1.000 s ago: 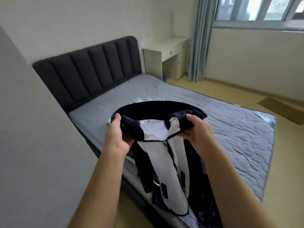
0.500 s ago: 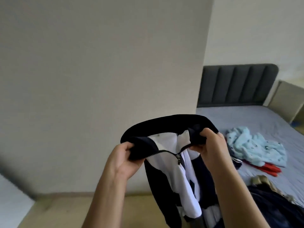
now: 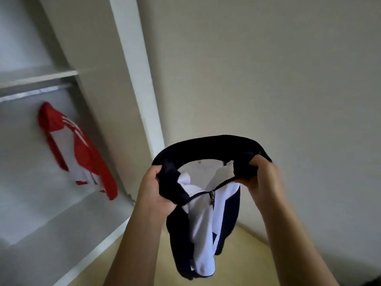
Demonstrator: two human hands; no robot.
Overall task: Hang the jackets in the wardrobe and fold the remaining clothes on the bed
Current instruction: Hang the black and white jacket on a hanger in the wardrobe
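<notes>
A navy and white zip jacket (image 3: 203, 228) hangs in the air in front of me, its dark collar stretched wide. My left hand (image 3: 153, 189) grips the collar's left side and my right hand (image 3: 261, 178) grips its right side. The zipper pull sits just below the collar, between my hands. To the left stands the open white wardrobe (image 3: 136, 83) with a metal rail (image 3: 35, 92) under a shelf. A red and white jacket (image 3: 80, 153) hangs below that rail.
A plain white wall (image 3: 268, 69) fills the view to the right of the wardrobe's side panel. Yellowish floor (image 3: 156, 254) shows below my arms, meeting the wardrobe's raised base board (image 3: 88, 259). The bed is out of view.
My view has swung left from the bed and blank wall to the open wardrobe. Both hands keep their grip on the jacket collar, which is now pulled wider and held higher.
</notes>
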